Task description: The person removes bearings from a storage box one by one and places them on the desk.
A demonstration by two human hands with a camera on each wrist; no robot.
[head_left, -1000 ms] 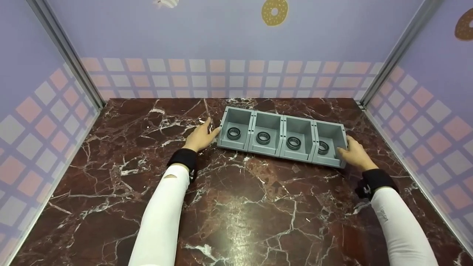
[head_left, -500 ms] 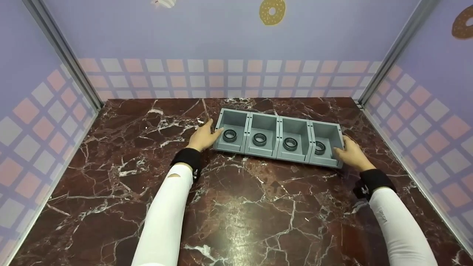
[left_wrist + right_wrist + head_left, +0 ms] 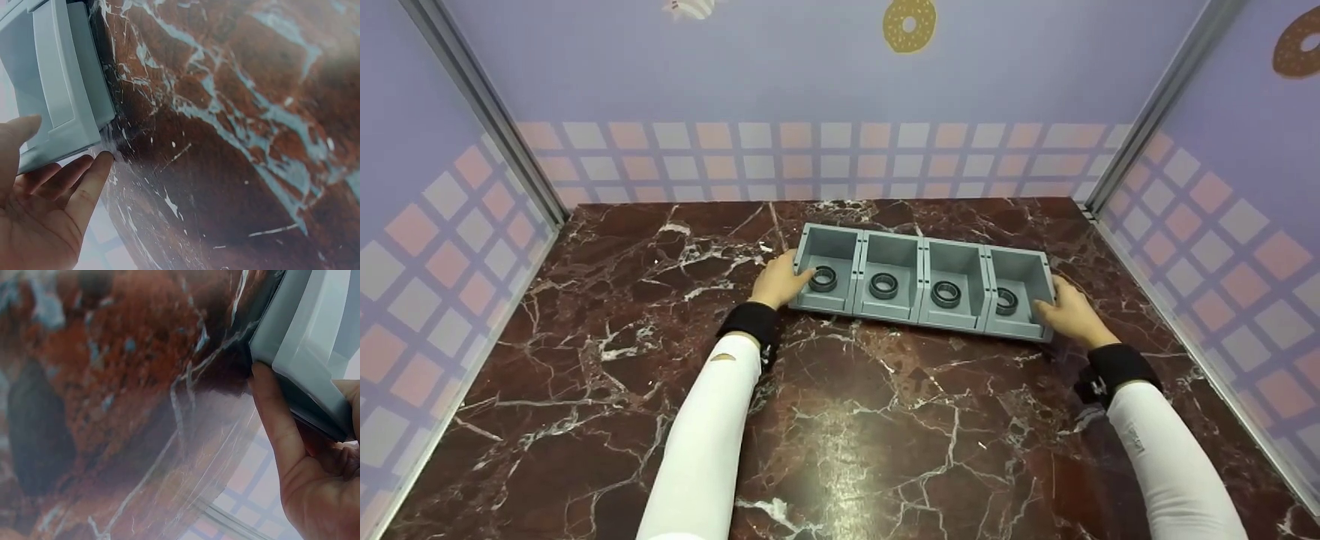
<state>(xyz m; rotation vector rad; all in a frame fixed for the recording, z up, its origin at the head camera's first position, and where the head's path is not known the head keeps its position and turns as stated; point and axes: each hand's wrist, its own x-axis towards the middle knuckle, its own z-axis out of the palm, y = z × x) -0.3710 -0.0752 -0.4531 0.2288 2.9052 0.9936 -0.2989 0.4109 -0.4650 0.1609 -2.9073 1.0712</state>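
A row of joined grey storage bins (image 3: 885, 309) stands at a slant on the marble-patterned table, its right end nearer to me. Inside each bin lies one black ring that looks like a ball bearing (image 3: 883, 286). My left hand (image 3: 777, 282) grips the row's left end, with the thumb over the side wall and the other fingers along the outside. At the opposite end, my right hand (image 3: 1074, 312) holds the right wall, thumb inside and fingers outside. Both wrist views show fingertips (image 3: 103, 160) low on the bin's outer side, close to the tabletop.
The dark red table (image 3: 840, 420) has white veins. Purple panels with pink and white squares (image 3: 832, 135) enclose it at the back and on both sides, with grey metal posts (image 3: 1155, 105) at the corners. A black band (image 3: 750, 324) circles each wrist.
My left hand has moved right, from beside the bins to a grip on the left end. The bin row has shifted slightly left, its left end a little toward me. My right hand keeps its hold.
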